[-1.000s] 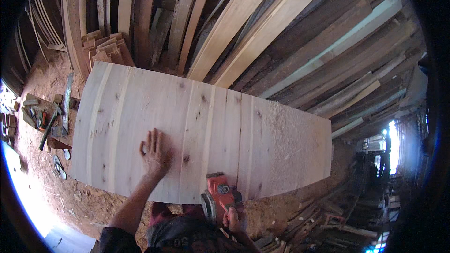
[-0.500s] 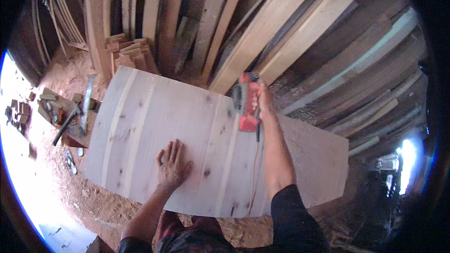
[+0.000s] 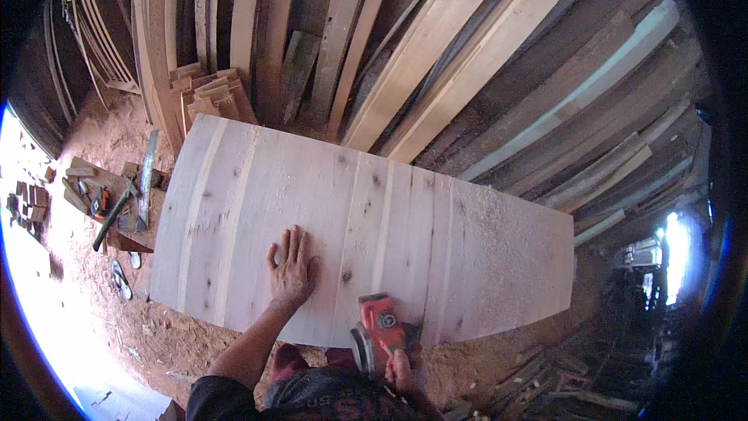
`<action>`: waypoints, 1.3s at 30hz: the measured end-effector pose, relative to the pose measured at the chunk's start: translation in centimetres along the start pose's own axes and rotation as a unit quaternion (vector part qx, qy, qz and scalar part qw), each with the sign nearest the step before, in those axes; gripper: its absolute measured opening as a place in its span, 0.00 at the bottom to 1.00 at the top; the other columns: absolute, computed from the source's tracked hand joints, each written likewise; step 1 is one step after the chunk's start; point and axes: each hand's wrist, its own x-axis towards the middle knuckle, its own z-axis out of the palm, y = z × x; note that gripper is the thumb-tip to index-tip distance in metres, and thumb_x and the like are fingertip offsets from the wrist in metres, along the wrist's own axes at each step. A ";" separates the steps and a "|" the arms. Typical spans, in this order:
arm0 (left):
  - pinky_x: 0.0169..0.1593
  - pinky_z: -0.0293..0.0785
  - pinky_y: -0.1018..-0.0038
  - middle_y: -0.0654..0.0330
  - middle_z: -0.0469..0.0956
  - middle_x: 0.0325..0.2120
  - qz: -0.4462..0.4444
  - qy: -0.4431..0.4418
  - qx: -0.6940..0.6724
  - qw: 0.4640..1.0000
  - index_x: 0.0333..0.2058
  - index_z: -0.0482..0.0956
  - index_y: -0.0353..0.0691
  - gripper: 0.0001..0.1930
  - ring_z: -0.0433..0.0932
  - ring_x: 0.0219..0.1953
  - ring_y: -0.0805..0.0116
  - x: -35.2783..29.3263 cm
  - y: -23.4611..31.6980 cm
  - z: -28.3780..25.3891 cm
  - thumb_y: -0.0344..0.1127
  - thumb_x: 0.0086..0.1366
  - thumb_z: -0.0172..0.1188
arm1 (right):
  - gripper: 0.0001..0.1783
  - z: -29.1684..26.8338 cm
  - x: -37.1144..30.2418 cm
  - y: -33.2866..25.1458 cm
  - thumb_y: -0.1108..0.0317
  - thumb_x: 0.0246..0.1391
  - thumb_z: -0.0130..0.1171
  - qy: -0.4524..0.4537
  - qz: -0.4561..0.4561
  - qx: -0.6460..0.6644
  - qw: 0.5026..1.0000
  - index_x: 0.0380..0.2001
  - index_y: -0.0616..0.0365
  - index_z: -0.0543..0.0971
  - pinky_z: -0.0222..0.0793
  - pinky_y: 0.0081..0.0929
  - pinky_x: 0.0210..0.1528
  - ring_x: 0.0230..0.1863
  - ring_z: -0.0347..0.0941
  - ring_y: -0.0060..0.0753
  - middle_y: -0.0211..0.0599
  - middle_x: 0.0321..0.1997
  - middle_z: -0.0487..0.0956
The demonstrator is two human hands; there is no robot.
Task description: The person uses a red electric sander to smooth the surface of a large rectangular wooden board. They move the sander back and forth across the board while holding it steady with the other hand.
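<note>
Under the spread left hand [image 3: 293, 271] lies a panel [image 3: 358, 238]; the right hand [image 3: 400, 370] grips a planer [image 3: 378, 331], probably heavy, best held by handle [image 3: 388, 348].

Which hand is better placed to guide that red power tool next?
Probably the right hand: it holds the red handheld power tool. The left hand lies spread on the pale wooden panel, holding no tool.

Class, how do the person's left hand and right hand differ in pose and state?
The left hand rests open on the wooden panel; the right hand is curled around the handle of the red power tool. The left hand lies farther forward than the right hand. Both hands are bare.
</note>
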 end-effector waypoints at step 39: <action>0.73 0.50 0.45 0.55 0.57 0.78 0.078 0.118 0.152 0.978 0.76 0.60 0.50 0.33 0.53 0.80 0.54 1.7 -3.8 3.9 0.54 0.78 0.51 | 0.21 -10.2 -15.4 6.6 0.50 0.74 0.54 0.235 0.044 0.091 0.967 0.41 0.57 0.84 0.59 0.19 0.23 0.22 0.67 0.12 0.23 0.27 0.77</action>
